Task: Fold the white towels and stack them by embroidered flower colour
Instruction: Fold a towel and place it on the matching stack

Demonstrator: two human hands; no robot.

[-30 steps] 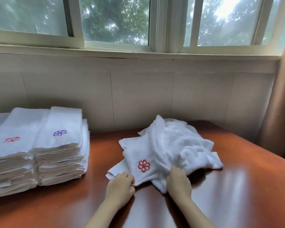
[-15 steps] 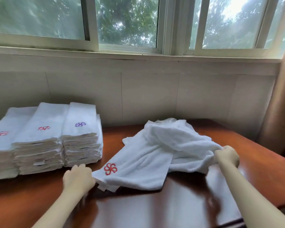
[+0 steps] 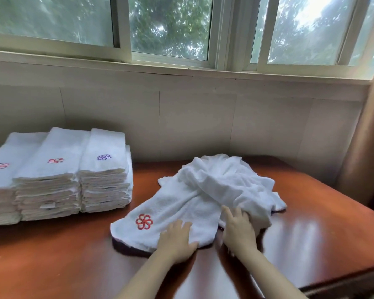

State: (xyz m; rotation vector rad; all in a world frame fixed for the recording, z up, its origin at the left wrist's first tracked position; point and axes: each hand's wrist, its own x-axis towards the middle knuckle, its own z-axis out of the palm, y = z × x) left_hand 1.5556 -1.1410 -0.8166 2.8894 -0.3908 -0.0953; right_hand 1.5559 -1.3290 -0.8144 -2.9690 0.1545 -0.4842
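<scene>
A person is flattening a red-flower white towel [image 3: 177, 210] on the worktop [image 3: 73, 266] beside folded stacks [image 3: 52, 186], left hand [image 3: 177, 238] pressing it, grip apart, right hand [image 3: 238, 231] at the crumpled part, grip unclear; next, likely pulling that part straight.

Reddish wooden table [image 3: 52, 266] beneath a window [image 3: 171, 24] — brown curtain [image 3: 367, 137] right.

A rumpled white towel [image 3: 181, 203], red flower [image 3: 144, 221] at its near-left end, lies centre. Perhaps three folded stacks [image 3: 52, 186] stand left.

indoor linen-folding room, towel stacks [image 3: 52, 180] on wooden table [image 3: 52, 266], sliding windows [image 3: 171, 26]
</scene>
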